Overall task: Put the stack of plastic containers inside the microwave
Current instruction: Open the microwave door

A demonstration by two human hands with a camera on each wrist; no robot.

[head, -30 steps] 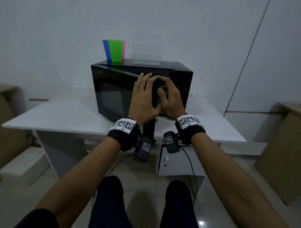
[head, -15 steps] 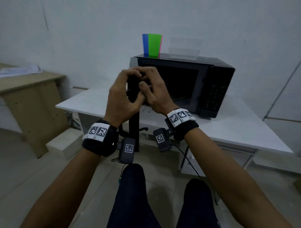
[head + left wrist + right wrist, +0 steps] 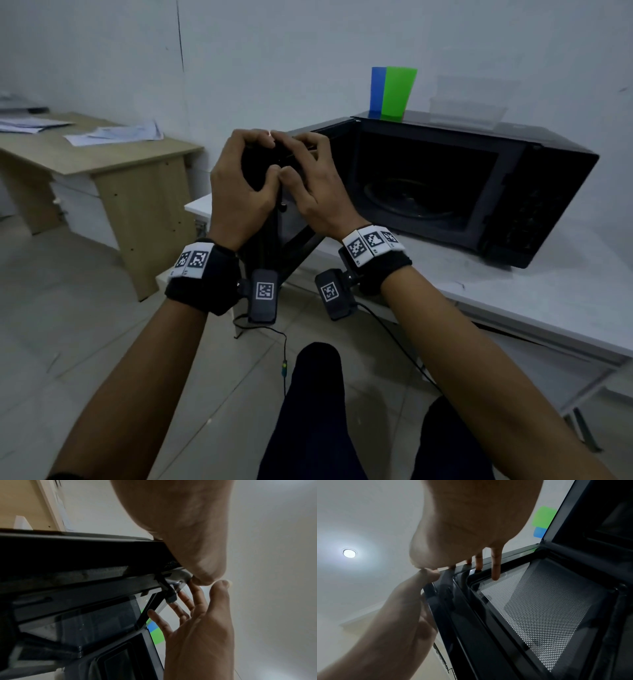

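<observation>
I read the white table (image 3: 534, 294) as the largest item; it carries the black microwave (image 3: 534, 192), which sits with its cavity exposed. The microwave door (image 3: 539, 608) stands swung wide toward me, its perforated window facing the right wrist camera. A wooden desk (image 3: 102, 154) with loose papers (image 3: 113, 133) stands well apart to the left.

The stack of clear plastic containers (image 3: 467, 106) rests on top of the microwave, toward its right, not inside the cavity. Just beside it on the same top stand the coloured cups (image 3: 394, 92), green in front of blue.

My left hand (image 3: 239, 192) is curled round the free edge of the door, grasping it from the outer face. My right hand (image 3: 315, 192) grasps the same edge, fingers (image 3: 495, 566) hooked over onto the inner frame, thumb on the near side. The two thumb tips touch each other.
</observation>
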